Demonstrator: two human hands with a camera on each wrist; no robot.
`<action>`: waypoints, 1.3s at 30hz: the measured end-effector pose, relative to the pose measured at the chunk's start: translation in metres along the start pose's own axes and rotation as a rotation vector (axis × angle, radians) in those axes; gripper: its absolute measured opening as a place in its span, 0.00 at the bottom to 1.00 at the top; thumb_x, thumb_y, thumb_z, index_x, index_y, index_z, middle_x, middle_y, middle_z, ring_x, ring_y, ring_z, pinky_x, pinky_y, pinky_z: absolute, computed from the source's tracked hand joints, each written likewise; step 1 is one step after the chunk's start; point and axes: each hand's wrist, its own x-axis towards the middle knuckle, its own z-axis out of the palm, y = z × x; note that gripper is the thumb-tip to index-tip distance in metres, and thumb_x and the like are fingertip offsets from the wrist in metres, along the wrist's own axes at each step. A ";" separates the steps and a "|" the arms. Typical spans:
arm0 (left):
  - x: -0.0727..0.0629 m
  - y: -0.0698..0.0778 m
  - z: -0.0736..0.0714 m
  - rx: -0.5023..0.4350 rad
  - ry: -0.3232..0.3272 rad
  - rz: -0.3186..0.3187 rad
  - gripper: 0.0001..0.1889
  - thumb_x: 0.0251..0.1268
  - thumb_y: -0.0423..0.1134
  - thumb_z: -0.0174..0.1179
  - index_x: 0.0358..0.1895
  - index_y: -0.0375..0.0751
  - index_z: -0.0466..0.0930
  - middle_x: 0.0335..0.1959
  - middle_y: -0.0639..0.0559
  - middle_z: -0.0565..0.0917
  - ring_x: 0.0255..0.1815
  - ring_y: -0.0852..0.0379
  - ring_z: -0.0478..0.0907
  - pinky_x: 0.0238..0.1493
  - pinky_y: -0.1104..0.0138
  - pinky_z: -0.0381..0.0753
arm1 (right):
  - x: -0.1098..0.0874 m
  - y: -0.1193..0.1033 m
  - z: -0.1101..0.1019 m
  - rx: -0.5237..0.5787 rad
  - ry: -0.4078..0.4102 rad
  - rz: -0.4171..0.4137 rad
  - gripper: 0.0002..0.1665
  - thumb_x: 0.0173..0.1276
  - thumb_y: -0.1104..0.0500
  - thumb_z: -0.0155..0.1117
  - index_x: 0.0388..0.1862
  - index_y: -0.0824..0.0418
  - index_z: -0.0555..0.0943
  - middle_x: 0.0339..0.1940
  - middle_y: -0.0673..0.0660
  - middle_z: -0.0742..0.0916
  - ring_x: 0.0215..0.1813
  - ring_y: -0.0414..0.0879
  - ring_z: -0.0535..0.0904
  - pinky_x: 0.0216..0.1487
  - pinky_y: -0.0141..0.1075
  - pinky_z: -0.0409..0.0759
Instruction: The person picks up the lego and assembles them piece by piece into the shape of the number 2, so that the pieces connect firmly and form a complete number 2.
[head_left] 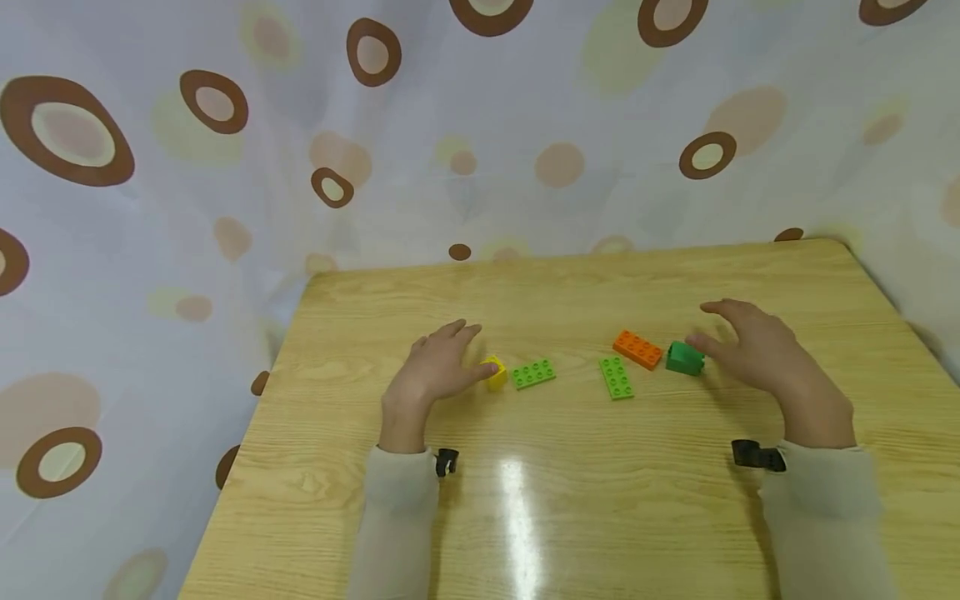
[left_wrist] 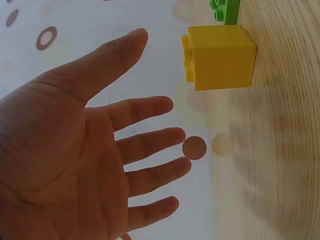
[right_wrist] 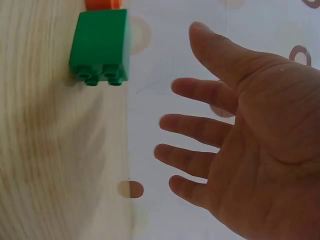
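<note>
My left hand (head_left: 438, 367) hovers over the table with fingers spread, holding nothing. Its thumb overlaps the yellow toy brick (head_left: 497, 381) in the head view, while the left wrist view shows that brick (left_wrist: 222, 57) apart from the fingers. On the right, my other hand (head_left: 765, 354) also hangs with straight fingers and a free palm. Nearest to it lies a dark green brick (head_left: 685, 358) on its side, its studs toward the hand. In the right wrist view a gap separates this green brick (right_wrist: 100, 45) from the thumb.
Between the hands lie two flat light green bricks, one (head_left: 533, 374) beside the yellow brick and another (head_left: 617, 378) farther right. An orange brick (head_left: 637, 349) sits close to the dark green one. Behind the wooden table (head_left: 585, 517) hangs a patterned curtain (head_left: 420, 200).
</note>
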 end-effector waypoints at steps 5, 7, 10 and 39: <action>0.004 0.003 0.002 0.000 -0.033 -0.014 0.42 0.70 0.59 0.70 0.81 0.46 0.66 0.85 0.44 0.60 0.85 0.44 0.57 0.83 0.41 0.51 | 0.004 0.012 0.006 0.034 -0.077 0.004 0.45 0.79 0.43 0.65 0.79 0.72 0.64 0.77 0.82 0.65 0.75 0.83 0.58 0.68 0.77 0.61; 0.005 0.003 0.003 -0.004 -0.040 -0.017 0.42 0.68 0.58 0.72 0.80 0.45 0.69 0.85 0.43 0.60 0.84 0.43 0.58 0.83 0.41 0.51 | 0.006 0.014 0.009 0.030 -0.097 0.012 0.46 0.77 0.44 0.69 0.79 0.71 0.65 0.77 0.82 0.66 0.74 0.84 0.59 0.68 0.77 0.62; 0.007 0.003 0.006 -0.010 -0.048 -0.024 0.38 0.67 0.56 0.73 0.76 0.43 0.74 0.84 0.42 0.61 0.83 0.42 0.60 0.83 0.41 0.50 | 0.007 0.015 0.012 0.010 -0.116 0.017 0.46 0.74 0.46 0.72 0.78 0.72 0.66 0.75 0.82 0.68 0.73 0.84 0.61 0.67 0.77 0.63; 0.011 0.037 0.020 0.068 0.031 0.209 0.23 0.69 0.46 0.74 0.63 0.43 0.83 0.57 0.48 0.83 0.53 0.50 0.83 0.56 0.54 0.83 | 0.012 0.017 0.019 -0.064 -0.090 0.011 0.37 0.69 0.51 0.77 0.66 0.73 0.76 0.65 0.80 0.79 0.62 0.78 0.76 0.58 0.72 0.73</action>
